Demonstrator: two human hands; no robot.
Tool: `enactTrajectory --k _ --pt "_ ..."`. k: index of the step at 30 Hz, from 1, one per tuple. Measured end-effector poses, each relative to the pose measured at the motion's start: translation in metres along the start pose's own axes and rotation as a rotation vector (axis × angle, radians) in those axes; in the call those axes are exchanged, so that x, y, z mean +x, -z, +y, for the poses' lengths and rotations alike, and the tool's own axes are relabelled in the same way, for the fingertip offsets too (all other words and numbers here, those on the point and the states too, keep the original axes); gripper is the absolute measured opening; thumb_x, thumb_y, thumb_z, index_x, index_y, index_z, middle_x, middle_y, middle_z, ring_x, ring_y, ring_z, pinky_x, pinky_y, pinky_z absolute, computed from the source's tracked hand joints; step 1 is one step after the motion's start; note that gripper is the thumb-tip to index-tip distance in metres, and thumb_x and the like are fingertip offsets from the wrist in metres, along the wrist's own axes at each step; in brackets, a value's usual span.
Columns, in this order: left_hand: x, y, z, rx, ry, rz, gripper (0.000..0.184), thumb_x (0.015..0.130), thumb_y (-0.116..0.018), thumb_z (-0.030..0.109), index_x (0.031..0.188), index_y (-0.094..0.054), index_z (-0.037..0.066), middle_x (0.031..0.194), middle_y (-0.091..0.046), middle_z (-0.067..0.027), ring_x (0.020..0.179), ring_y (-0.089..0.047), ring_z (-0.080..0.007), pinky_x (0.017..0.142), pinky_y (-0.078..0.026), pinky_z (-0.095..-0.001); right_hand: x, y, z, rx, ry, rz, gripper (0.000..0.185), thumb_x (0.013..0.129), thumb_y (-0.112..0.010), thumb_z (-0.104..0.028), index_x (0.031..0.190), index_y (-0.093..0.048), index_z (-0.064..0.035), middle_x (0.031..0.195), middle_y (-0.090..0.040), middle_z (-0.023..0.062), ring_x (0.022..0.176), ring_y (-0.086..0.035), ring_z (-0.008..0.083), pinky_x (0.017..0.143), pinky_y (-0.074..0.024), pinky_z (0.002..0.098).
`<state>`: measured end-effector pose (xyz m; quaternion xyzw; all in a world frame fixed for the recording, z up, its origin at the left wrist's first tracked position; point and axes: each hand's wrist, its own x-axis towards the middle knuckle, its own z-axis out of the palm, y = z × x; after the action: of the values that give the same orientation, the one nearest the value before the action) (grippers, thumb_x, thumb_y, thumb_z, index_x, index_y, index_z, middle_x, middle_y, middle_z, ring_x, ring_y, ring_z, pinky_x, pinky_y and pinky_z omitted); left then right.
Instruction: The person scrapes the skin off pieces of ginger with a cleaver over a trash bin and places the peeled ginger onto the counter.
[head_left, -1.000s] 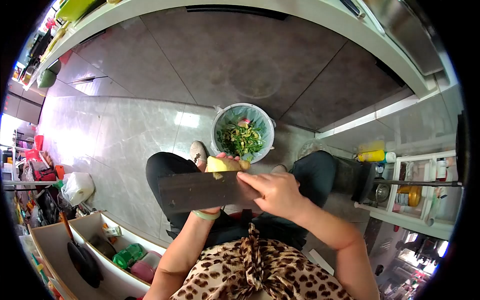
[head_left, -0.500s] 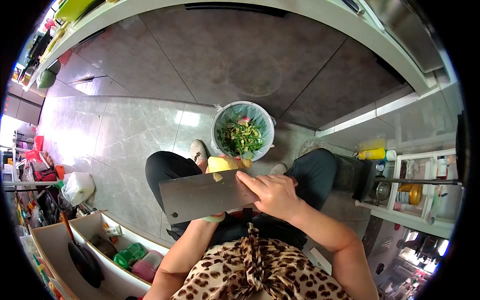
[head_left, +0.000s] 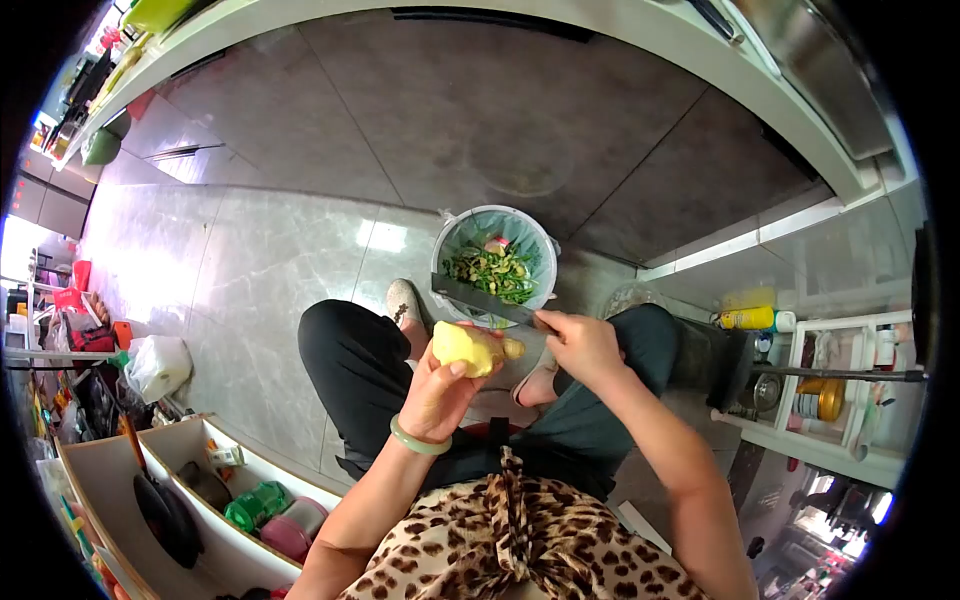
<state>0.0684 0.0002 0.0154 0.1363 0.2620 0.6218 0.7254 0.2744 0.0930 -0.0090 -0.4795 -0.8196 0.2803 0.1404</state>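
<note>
My left hand point(head_left: 437, 398), with a pale green bangle at the wrist, is wrapped round a piece of ginger point(head_left: 466, 349). Most of the ginger is bare yellow flesh; brown skin covers its right-hand knob. In my right hand point(head_left: 583, 347) is a cleaver point(head_left: 480, 298), gripped by its handle. The blade is turned nearly edge-on and sits beyond the ginger, apart from it, across the near part of the bin. Below the blade stands a white waste bin point(head_left: 548, 240) with a liner, holding green scraps point(head_left: 492, 268) and peelings.
Both my knees flank the bin on the grey tiled floor point(head_left: 270, 260). At lower left an open drawer point(head_left: 225, 433) holds a black pan point(head_left: 165, 520) and a green bottle point(head_left: 257, 505). A white rack point(head_left: 855, 340) with bottles stands at right. Dark cabinet fronts point(head_left: 400, 100) lie ahead.
The cleaver has moved off the ginger, forward over the bin, and turned from broadside to nearly edge-on. The ginger has come nearer to me, and my left hand now shows.
</note>
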Motion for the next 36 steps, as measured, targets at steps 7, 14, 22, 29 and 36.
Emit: enactTrajectory --k 7,14,22,29,36 --pt "0.019 0.012 0.0 -0.104 -0.02 -0.018 0.042 0.091 -0.06 0.024 0.127 -0.049 0.006 0.128 -0.053 -0.0157 0.12 -0.052 -0.0274 0.103 -0.043 -0.0412 -0.008 0.036 -0.061 0.03 0.355 0.061 0.057 0.06 -0.07 -0.008 0.117 -0.064 -0.0119 0.087 -0.069 0.0083 0.074 -0.067 0.0258 0.064 -0.0525 0.0345" --pt "0.02 0.006 0.0 -0.114 0.0 0.066 0.04 0.098 -0.043 0.033 0.125 -0.048 0.003 0.118 -0.058 -0.0133 0.111 -0.058 -0.0252 0.098 -0.049 -0.0365 -0.013 0.024 -0.066 -0.117 0.494 0.153 0.057 0.06 -0.069 -0.006 0.117 -0.063 -0.0078 0.066 -0.058 0.0044 0.061 -0.061 0.0212 0.056 -0.0487 0.0325" --pt "0.018 0.005 -0.004 -0.093 0.051 0.105 0.042 0.098 -0.041 0.035 0.125 -0.049 0.003 0.119 -0.058 -0.0124 0.11 -0.058 -0.0244 0.098 -0.048 -0.0373 -0.017 0.02 -0.062 -0.168 0.532 0.16 0.051 0.068 -0.067 -0.011 0.118 -0.062 -0.0078 0.066 -0.058 0.0036 0.057 -0.061 0.0206 0.052 -0.0489 0.0312" --pt "0.016 0.036 -0.007 -0.289 0.19 0.012 0.041 0.099 -0.042 0.031 0.129 -0.045 0.004 0.122 -0.056 -0.0127 0.111 -0.058 -0.0243 0.097 -0.048 -0.0359 -0.016 0.018 -0.053 -0.192 0.569 0.199 0.04 0.077 -0.061 -0.01 0.117 -0.063 -0.0097 0.064 -0.057 0.0017 0.054 -0.058 0.0173 0.05 -0.0468 0.03" --pt "0.001 0.013 0.004 0.112 0.055 0.101 0.039 0.089 -0.06 0.017 0.125 -0.05 0.004 0.119 -0.058 -0.012 0.114 -0.056 -0.0258 0.1 -0.045 -0.0403 0.007 0.008 0.008 -0.156 0.315 0.127 0.042 0.073 -0.064 -0.01 0.115 -0.063 -0.0123 0.075 -0.067 0.007 0.064 -0.065 0.0241 0.058 -0.0526 0.0363"
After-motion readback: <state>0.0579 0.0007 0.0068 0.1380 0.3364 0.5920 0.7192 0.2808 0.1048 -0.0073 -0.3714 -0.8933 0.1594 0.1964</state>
